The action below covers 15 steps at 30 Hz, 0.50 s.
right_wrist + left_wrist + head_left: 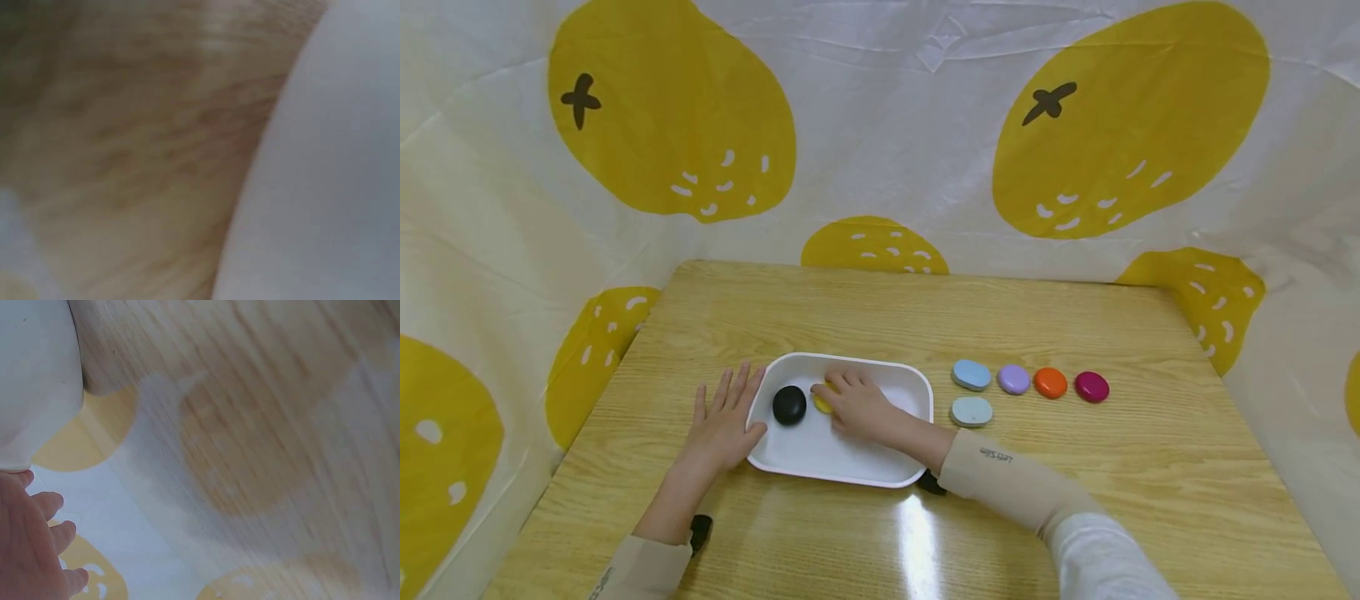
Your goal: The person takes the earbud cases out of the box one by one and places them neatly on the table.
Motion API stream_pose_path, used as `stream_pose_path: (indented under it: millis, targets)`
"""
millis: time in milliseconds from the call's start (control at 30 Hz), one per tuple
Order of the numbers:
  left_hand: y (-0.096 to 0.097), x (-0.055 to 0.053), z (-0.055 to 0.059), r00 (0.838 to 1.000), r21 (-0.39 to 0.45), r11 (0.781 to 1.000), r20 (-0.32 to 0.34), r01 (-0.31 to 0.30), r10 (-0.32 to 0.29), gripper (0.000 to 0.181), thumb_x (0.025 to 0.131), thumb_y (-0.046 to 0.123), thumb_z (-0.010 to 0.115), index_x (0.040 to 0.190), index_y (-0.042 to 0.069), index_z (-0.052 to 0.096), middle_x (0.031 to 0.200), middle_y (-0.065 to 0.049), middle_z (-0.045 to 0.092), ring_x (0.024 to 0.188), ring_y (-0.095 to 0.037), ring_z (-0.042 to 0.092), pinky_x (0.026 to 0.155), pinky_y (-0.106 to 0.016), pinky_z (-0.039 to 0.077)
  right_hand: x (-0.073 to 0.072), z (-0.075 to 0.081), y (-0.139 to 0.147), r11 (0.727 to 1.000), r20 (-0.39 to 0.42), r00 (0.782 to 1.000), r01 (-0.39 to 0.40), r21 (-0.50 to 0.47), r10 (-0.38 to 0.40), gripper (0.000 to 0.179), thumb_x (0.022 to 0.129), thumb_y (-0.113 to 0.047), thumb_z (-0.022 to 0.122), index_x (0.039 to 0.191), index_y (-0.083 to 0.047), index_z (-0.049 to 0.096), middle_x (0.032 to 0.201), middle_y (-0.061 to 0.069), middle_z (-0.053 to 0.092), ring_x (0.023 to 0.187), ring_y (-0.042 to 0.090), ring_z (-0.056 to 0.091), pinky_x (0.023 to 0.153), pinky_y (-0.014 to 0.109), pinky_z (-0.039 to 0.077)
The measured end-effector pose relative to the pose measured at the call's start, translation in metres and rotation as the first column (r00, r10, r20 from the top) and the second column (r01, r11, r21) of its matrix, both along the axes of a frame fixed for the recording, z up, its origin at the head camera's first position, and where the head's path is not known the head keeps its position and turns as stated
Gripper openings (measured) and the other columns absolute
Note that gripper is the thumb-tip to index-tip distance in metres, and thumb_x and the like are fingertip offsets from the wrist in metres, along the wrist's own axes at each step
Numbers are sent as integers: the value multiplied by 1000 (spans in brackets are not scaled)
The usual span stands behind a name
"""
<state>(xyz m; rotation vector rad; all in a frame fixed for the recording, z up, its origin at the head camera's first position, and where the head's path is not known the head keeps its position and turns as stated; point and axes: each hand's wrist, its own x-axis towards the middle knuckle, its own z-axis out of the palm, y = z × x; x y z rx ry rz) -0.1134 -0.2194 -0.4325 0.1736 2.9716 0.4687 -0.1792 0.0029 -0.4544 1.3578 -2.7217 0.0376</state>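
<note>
In the head view a white tray (850,467) lies on the wooden table, with a smooth black stone (789,406) inside at its left. My right hand (859,407) reaches into the tray and grips a yellow stone (822,405), mostly covered by the fingers, just right of the black one. My left hand (721,427) rests against the tray's left rim, fingers spread and straight. The left wrist view shows that hand (31,544) beside the tray wall (37,375). Only the tray's side (325,175) and blurred table appear in the right wrist view, without the hand.
Right of the tray stand a light blue stone (972,375), a purple one (1013,379), an orange one (1050,382) and a magenta one (1092,387) in a row. A pale grey-green stone (972,412) lies below the blue one. A lemon-patterned curtain (887,125) surrounds the table.
</note>
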Motion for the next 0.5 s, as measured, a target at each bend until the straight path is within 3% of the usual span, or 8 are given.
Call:
stream_pose_path:
  millis: [500]
  targets:
    - [-1,0,0,1000,-6,1000,-2,-5,5,75,85,27,51,147,10,13,152,-17,8,137,-40,2,105,-60,-9,-2,-1,0,999,-14,999,-34,-12,33,40,83,-20,59,122,-16,50,110,6,47,104,23,47,88,36,42]
